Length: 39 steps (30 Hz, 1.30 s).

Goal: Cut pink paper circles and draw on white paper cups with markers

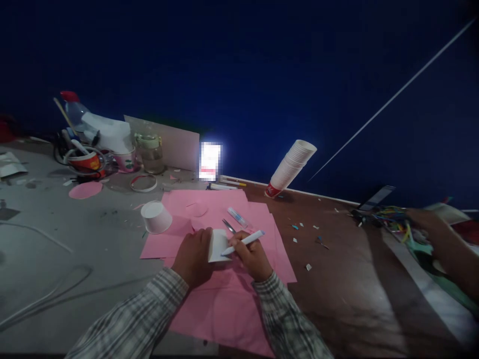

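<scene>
Paper cup, pinned by the left hand, could have slipped and smudged under the pen the right hand clasped.

Both hands are close together, low in the view.
The left hand is curled, knuckles up; the right hand beside it is closed in a writing grip, both forearms angled inward.
</scene>
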Available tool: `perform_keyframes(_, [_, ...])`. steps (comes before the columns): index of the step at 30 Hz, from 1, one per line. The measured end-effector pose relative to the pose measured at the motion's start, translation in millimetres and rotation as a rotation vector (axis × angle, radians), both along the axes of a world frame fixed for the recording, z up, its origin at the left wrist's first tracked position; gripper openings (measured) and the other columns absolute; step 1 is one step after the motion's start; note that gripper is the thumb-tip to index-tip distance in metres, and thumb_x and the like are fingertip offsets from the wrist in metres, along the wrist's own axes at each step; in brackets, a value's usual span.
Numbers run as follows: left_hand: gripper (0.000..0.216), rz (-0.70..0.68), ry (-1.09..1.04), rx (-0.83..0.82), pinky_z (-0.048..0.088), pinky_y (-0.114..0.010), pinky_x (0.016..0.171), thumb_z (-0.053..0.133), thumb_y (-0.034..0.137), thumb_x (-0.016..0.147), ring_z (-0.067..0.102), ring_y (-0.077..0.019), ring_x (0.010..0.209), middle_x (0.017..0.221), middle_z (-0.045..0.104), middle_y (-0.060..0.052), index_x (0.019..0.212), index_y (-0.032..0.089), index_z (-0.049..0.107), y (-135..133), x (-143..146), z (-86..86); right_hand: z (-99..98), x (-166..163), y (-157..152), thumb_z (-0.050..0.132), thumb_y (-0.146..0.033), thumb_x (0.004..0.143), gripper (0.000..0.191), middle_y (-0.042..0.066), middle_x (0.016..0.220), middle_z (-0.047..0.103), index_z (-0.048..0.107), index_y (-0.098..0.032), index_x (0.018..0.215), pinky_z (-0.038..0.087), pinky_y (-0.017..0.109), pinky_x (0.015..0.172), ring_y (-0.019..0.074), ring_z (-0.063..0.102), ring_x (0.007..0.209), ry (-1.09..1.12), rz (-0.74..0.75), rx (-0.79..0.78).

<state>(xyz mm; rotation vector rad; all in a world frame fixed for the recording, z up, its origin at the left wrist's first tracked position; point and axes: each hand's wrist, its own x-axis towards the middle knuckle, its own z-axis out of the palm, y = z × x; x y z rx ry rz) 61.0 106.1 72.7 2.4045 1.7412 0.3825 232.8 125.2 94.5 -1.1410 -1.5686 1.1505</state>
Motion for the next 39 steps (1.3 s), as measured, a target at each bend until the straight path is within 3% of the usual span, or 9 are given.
perform_keyframes(18, [0.05,0.012,0.014,-0.024,0.04,-0.044,0.073,0.061,0.038,0.077,0.059,-0.0323,0.088,0.103,0.061,-0.017,0.116,0.011,0.045,0.9,0.4,-2.1,-1.0,-1.9,-3.3,0.056,-0.032,0.084,0.02,0.0,0.062,0.054,0.058,-0.02,0.069,0.041,0.026,0.053,0.0145,0.049,0.057,-0.025,-0.02,0.117])
perform_keyframes(21, [0.05,-0.001,0.021,-0.025,0.04,-0.045,0.073,0.061,0.039,0.077,0.058,-0.0329,0.089,0.103,0.061,-0.017,0.115,0.011,0.046,0.9,0.3,-2.9,-1.2,-1.8,-3.7,0.056,-0.031,0.084,0.019,0.0,0.062,0.055,0.058,-0.02,0.069,0.042,0.026,0.054,0.0145,0.05,0.057,-0.037,0.041,0.106])
perform_keyframes(25, [0.049,0.005,0.013,-0.019,0.04,-0.045,0.073,0.06,0.038,0.077,0.058,-0.0326,0.089,0.103,0.06,-0.017,0.115,0.01,0.046,0.2,0.3,-2.2,0.2,-1.3,-3.7,0.055,-0.031,0.084,0.019,0.0,0.064,0.055,0.057,-0.02,0.069,0.042,0.026,0.055,0.0147,0.049,0.059,-0.039,0.014,0.115])
perform_keyframes(28, [0.052,-0.001,0.019,-0.031,0.041,-0.045,0.074,0.061,0.035,0.076,0.058,-0.0326,0.09,0.104,0.06,-0.017,0.117,0.009,0.045,0.0,0.2,-2.0,0.9,-0.3,-2.6,0.057,-0.031,0.083,0.018,-0.001,0.063,0.053,0.057,-0.02,0.068,0.041,0.026,0.055,0.0136,0.047,0.058,-0.03,0.095,0.084])
perform_keyframes(34, [0.053,0.012,0.011,-0.028,0.041,-0.045,0.073,0.06,0.037,0.075,0.058,-0.032,0.087,0.101,0.061,-0.016,0.118,0.01,0.043,0.9,0.4,-2.7,-1.7,1.7,0.2,0.058,-0.034,0.084,0.02,-0.002,0.061,0.05,0.057,-0.02,0.071,0.039,0.025,0.053,0.013,0.045,0.055,-0.013,0.077,0.027])
perform_keyframes(39, [0.05,0.016,-0.002,-0.046,0.041,-0.045,0.074,0.061,0.031,0.072,0.059,-0.0332,0.09,0.102,0.061,-0.017,0.115,0.012,0.044,0.6,1.6,1.1,1.1,-0.5,-1.1,0.055,-0.031,0.084,0.019,-0.001,0.064,0.052,0.057,-0.02,0.07,0.041,0.026,0.055,0.0134,0.047,0.059,-0.031,0.057,0.073])
